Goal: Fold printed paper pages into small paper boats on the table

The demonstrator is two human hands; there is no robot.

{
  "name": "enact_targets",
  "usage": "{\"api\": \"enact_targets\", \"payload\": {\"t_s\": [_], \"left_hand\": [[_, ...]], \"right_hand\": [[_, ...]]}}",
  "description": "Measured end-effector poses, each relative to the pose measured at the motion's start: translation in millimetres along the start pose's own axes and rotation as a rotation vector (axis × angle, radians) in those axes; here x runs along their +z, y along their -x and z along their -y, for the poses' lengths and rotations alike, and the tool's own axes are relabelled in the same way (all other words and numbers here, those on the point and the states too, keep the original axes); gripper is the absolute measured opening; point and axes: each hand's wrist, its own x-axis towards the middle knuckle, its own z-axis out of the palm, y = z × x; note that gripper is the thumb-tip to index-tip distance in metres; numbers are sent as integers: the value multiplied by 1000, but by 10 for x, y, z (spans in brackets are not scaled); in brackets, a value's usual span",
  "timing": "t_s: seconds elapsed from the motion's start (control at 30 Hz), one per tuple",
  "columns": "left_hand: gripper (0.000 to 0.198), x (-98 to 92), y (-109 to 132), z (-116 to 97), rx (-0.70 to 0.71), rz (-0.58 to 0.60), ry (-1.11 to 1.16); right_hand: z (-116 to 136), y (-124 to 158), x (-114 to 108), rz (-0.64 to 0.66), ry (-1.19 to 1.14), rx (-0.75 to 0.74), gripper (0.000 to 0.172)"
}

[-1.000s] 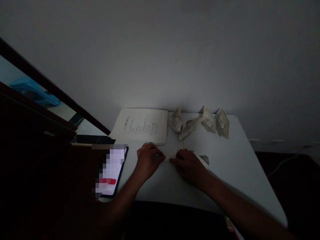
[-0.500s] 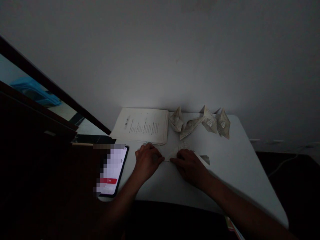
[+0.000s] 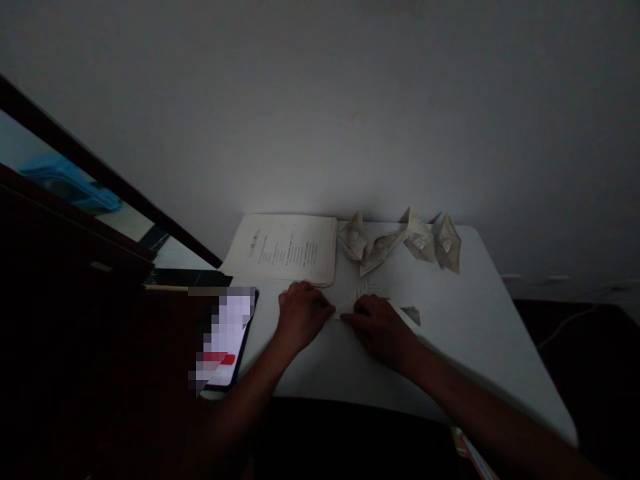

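A piece of printed paper [image 3: 367, 289] lies on the table in front of me, mostly covered by my hands. My left hand [image 3: 303, 316] pinches its left edge, thumb and fingers together. Closed over the middle of the sheet is my right hand [image 3: 377, 328], its fingertips pressing the paper close to my left fingertips. A grey folded corner [image 3: 413, 315] shows to the right of my right hand; whether it belongs to the same sheet I cannot tell. Behind the hands stand several folded paper boats [image 3: 420, 239] made of printed pages.
A stack of printed sheets [image 3: 285, 250] lies at the table's back left. The phone [image 3: 235, 333] with a lit screen rests along the left edge of the white table [image 3: 480, 333]. The wall [image 3: 320, 120] rises right behind the table.
My left hand has shifted slightly to the right, closer to my right hand. My right hand stays nearly in place on the paper.
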Motion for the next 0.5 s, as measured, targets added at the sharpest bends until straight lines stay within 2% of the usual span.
{"api": "enact_targets", "payload": {"t_s": [0.17, 0.5], "left_hand": [[14, -3, -58, -79, -11, 18, -31], [16, 58, -123, -165, 14, -20, -69]], "right_hand": [[-8, 1, 9, -8, 17, -7, 24], [1, 4, 4, -23, 26, -6, 23]]}}
